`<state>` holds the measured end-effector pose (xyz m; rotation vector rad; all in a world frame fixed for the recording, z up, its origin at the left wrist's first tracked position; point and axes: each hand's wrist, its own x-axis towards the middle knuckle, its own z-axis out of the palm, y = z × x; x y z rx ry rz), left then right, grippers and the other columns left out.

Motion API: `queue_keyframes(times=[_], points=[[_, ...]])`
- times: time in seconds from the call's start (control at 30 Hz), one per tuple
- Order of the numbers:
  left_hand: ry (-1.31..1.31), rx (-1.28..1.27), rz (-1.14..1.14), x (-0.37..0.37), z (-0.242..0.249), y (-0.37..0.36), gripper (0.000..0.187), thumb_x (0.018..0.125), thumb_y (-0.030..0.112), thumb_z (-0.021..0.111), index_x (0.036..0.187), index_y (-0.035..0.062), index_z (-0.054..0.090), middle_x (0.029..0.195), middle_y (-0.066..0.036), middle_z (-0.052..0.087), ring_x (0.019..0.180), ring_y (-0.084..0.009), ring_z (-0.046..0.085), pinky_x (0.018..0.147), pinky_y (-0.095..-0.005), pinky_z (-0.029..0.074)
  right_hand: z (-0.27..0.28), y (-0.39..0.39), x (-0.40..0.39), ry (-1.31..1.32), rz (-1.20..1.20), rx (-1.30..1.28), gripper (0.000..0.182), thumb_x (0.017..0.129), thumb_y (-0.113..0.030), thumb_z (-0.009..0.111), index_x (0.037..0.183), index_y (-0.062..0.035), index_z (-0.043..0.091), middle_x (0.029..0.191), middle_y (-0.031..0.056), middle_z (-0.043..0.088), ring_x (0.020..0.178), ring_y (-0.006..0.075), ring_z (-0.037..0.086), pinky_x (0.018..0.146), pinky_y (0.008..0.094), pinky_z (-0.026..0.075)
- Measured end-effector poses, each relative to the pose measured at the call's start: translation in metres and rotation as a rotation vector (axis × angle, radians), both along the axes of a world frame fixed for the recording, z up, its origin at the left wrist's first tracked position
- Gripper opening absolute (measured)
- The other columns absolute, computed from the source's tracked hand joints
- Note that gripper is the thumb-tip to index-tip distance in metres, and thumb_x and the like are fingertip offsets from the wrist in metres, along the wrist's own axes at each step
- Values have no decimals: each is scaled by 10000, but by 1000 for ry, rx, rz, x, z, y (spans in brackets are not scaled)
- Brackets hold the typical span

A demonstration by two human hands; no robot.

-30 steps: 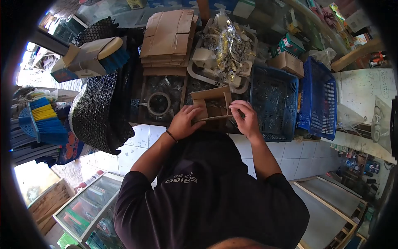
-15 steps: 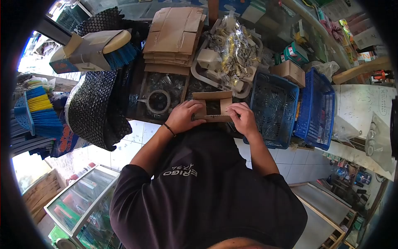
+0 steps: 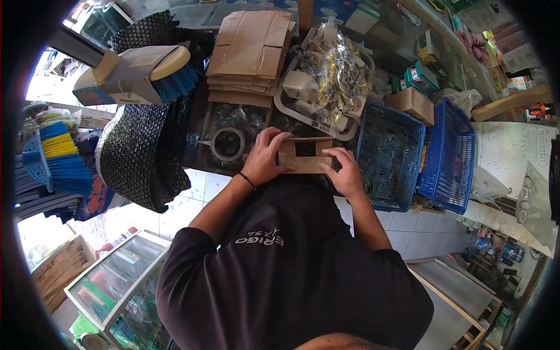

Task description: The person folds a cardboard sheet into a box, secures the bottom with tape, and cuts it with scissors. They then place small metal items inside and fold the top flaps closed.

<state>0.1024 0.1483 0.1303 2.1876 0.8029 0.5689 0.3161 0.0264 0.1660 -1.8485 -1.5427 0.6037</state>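
A small brown cardboard box (image 3: 305, 165) with a dark gap between its flaps lies at the table edge, in front of my body. My left hand (image 3: 266, 158) is at the box's left side, thumb on the near panel and fingers spread above it. My right hand (image 3: 345, 171) holds the right side, thumb at the near corner and fingers over the right flap. Beyond the box stands a white tray (image 3: 287, 111) heaped with small plastic-wrapped parts. A stack of flat cardboard (image 3: 247, 49) lies behind to the left.
A tape roll (image 3: 227, 144) lies left of the box. Two blue baskets (image 3: 382, 201), (image 3: 429, 188) stand at the right. A boxed blue brush (image 3: 131, 73) and black bubble wrap (image 3: 131, 146) are at the left. A small brown carton (image 3: 412, 104) sits behind the baskets.
The box's far and near flaps have folded inward, narrowing the opening. My left fingers have lifted and spread, and my right fingers have moved onto the right flap.
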Motion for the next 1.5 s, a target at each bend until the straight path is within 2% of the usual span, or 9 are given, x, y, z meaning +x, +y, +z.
queue_keyframes(times=[0.07,0.23,0.43,0.77,0.87,0.93,1.17,1.43,1.5], points=[[25,-6,-29,-2,-1,1,817,581,229,848,1292,143,456,1266,-165,392,1180,-380,412,973,-432,412,-7,-2,-2,43,-44,-14,328,736,-95,708,1044,-54,602,1036,109,586,1000,315,524,877,388,431],[59,0,-69,-2,0,-4,668,685,268,783,1275,150,492,1275,-153,424,1176,-361,450,947,-430,435,-25,-7,-10,70,-196,78,381,754,-114,712,1084,-43,534,998,131,554,896,285,542,797,370,453],[83,6,-129,1,-2,-6,685,757,300,723,1357,157,426,1343,-170,410,1198,-364,455,958,-428,433,-48,-11,-15,204,-280,194,388,787,-122,689,1117,-36,505,977,131,536,833,263,540,745,356,458],[189,38,-238,6,-4,-5,882,771,420,701,1448,93,240,1467,-215,227,1300,-407,344,1017,-452,384,-38,-11,-15,-94,-202,287,313,813,-82,627,1120,-44,577,1095,157,537,985,312,531,866,398,435],[253,31,-252,6,-13,-5,919,788,422,689,1453,37,185,1480,-250,160,1332,-435,278,1057,-450,339,-52,-15,-27,36,-310,254,289,842,-112,598,1128,-72,604,1136,171,521,1030,342,521,892,412,429],[249,57,-259,6,-17,-6,939,796,452,671,1449,5,164,1479,-272,134,1336,-446,260,1062,-452,330,-60,-14,-24,-18,-268,312,285,865,-138,568,1142,-84,605,1163,178,510,1050,350,514,908,414,423],[281,12,-271,9,-16,-6,1000,789,470,675,1444,-33,111,1480,-278,102,1351,-448,219,1082,-448,298,-66,-12,-22,-80,-235,367,301,908,-151,480,1173,-63,592,1204,194,504,1084,351,517,934,401,421],[213,28,-213,11,-26,-12,1018,775,488,681,1444,-32,116,1478,-275,136,1353,-457,191,1096,-467,256,-66,-10,-24,-33,-276,423,329,884,-157,519,1204,-107,580,1170,174,544,1036,364,531,903,420,433],[285,89,-201,12,-22,-15,1008,771,487,674,1438,-44,135,1471,-273,165,1354,-460,186,1092,-513,234,-68,-10,-24,-33,-293,403,349,878,-149,522,1222,-118,570,1180,173,544,1039,367,533,906,424,435]])
